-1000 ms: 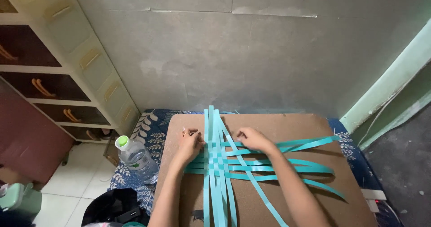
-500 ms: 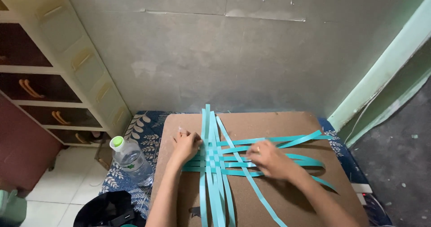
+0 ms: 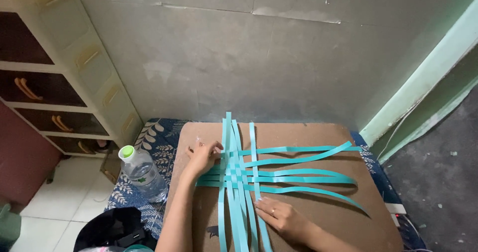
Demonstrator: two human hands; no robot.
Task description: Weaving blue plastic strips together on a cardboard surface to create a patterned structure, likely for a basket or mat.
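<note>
From the head camera, a weave of turquoise strips (image 3: 239, 175) lies flat on a brown board (image 3: 318, 217), itself set on a blue leaf-patterned cloth (image 3: 154, 142); the strips cross near the board's left-centre, with long ends fanning out to the right. The left hand (image 3: 204, 157) rests on the weave's left edge, fingers spread and flat, gripping nothing, while the right hand (image 3: 281, 217) presses flat beside one lengthwise strip (image 3: 256, 182), fingers extended. A clear bottle with a green cap (image 3: 142, 175) stands just left of the board.
</note>
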